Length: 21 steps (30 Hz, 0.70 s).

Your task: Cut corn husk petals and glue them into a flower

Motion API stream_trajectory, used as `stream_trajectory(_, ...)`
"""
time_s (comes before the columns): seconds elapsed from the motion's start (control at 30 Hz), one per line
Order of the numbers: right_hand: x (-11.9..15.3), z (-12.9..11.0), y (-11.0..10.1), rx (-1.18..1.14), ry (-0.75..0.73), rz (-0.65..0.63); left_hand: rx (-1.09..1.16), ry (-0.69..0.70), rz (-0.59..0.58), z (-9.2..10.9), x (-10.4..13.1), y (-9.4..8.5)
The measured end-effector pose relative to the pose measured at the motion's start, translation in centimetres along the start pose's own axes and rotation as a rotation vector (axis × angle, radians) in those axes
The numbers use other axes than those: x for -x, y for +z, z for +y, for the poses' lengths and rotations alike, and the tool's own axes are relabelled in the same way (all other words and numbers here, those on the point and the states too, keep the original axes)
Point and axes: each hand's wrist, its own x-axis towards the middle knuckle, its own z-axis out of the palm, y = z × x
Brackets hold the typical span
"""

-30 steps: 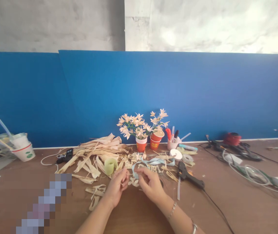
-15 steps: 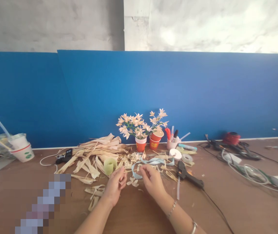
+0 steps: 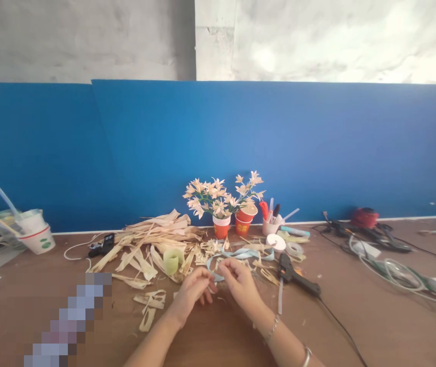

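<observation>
My left hand (image 3: 194,290) is over the table in front of the husk pile, fingers curled together; a small pale bit shows at its fingertips, too small to name. Close by on the right, my right hand (image 3: 239,283) is closed in a pinch, and what it holds, if anything, is hidden. Behind the fingers a light blue ribbon (image 3: 246,253) lies in loops among pale husk scraps. A rolled green strip (image 3: 172,261) stands beyond my left hand. To the right of my right hand lies a black glue gun (image 3: 298,276).
Dried husks (image 3: 160,229) spread at the back left. Pale flowers stand in a red paper cup (image 3: 221,229), beside another red cup (image 3: 242,227). A pen cup (image 3: 269,227), a white disc (image 3: 275,242) and a clear tape roll (image 3: 293,248) sit rightward. Cables (image 3: 397,272) trail at right.
My left hand has moved right, nearer my right hand, over the place where a loose pale flower lay; that flower is now out of sight. My right hand stays almost in place, still pinched.
</observation>
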Motion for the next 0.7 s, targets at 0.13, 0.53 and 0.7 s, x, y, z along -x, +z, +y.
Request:
stream_trajectory(0.13, 0.14, 0.22, 0.15, -0.030, 0.021, -0.040, -0.044, 0.132, 0.064, 0.38, 0.29, 0.49)
stream_trajectory(0.53, 0.20, 0.51, 0.60, -0.015, 0.012, -0.106, -0.237, 0.267, 0.333, -0.37, -0.32, 0.56)
stream_trajectory(0.7, 0.17, 1.00, 0.90, -0.131, 0.086, -0.185, -0.017, 0.237, 0.366, -0.07, -0.10, 1.02)
